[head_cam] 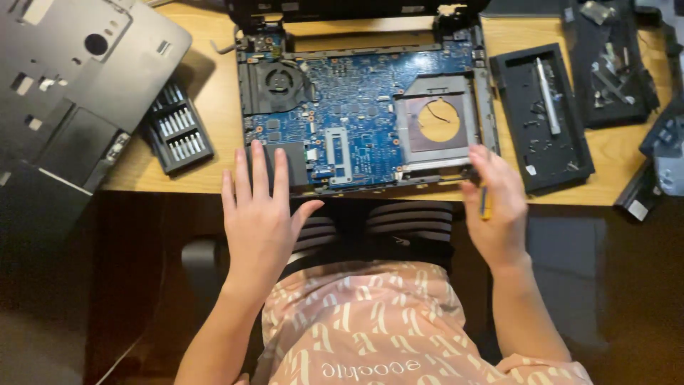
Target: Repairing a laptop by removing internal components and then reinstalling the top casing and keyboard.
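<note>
An opened laptop base [363, 107] lies on the wooden desk [214, 93], its blue circuit board, a black fan [278, 80] and a grey drive bay with a round orange opening [438, 120] exposed. My left hand [260, 217] rests flat with fingers apart on the near left edge of the base, holding nothing. My right hand [495, 207] sits at the near right corner of the base, fingers closed around a small yellow-handled screwdriver [485, 202].
A black screwdriver bit set [177, 128] lies left of the laptop. A removed grey laptop cover [64, 78] overhangs the desk's left end. A black tray-like panel with a silver pen-shaped tool [545, 114] sits to the right, with more black parts [620, 64] beyond.
</note>
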